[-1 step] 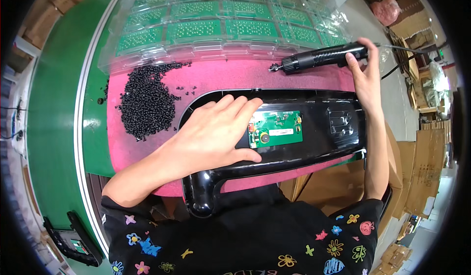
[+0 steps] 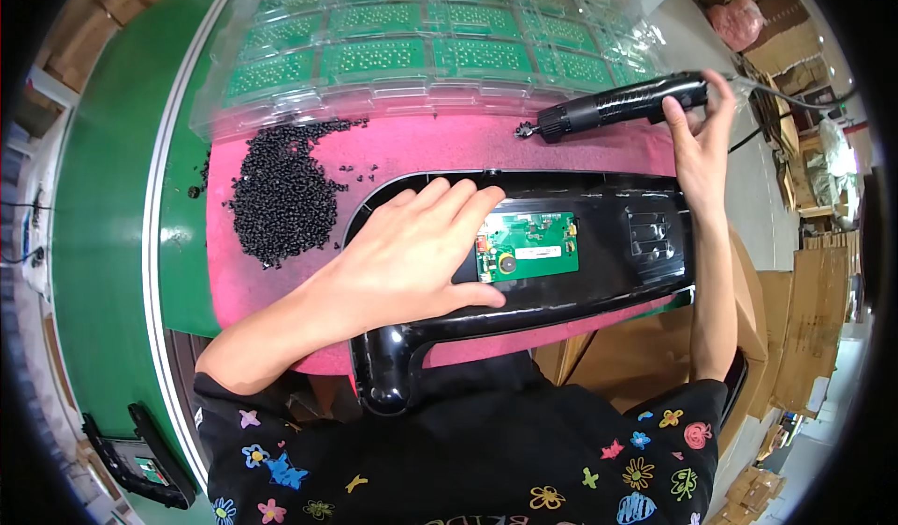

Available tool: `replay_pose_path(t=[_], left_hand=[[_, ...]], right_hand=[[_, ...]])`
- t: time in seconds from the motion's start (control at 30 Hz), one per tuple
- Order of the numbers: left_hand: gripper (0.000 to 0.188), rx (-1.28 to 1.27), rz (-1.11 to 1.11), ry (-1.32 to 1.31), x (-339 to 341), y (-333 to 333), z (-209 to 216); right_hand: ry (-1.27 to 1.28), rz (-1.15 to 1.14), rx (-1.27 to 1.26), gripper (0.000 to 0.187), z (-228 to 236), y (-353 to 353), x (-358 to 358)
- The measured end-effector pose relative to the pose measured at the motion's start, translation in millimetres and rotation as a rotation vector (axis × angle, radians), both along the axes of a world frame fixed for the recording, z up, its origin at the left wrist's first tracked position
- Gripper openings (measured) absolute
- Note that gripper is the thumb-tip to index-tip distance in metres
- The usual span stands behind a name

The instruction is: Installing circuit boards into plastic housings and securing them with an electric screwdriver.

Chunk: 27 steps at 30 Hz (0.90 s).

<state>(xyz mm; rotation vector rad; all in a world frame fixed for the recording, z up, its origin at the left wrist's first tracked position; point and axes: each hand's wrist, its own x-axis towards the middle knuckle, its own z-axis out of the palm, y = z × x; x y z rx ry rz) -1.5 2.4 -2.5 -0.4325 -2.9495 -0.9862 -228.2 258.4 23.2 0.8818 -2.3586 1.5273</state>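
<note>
While resting the left hand [image 2: 407, 249] palm down on the black shell [image 2: 608, 277], with fingers stretched out and not closed on anything, press softly to stop any sliding. Mind the green board [image 2: 544, 231], just right of that hand, and put no weight on it. With the black driver [image 2: 622, 107] in the right hand [image 2: 702, 146], thumb and fingers curled round its back end, best, likely, to turn its tip [image 2: 526, 130], left of that hand, straight down before pushing.
</note>
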Motion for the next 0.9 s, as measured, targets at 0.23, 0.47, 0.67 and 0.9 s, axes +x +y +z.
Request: replay_pose_path(t=[0.23,0.47,0.67,0.9], left_hand=[[0.068,0.015,0.077,0.096,9,-5,-2],[0.059,0.002,0.139,0.144,9,-17,-4],[0.043,0.119,0.185,0.413,8,-19,4],[0.022,-0.150,0.103,0.684,3,-16,2]], right_hand=[[-0.362,0.552,-0.437,0.040,2,-74,34],[-0.335,0.574,-0.672,0.039,17,-94,65],[-0.521,0.668,-0.894,0.045,27,-98,105],[-0.604,0.689,-0.892,0.053,13,-98,111]])
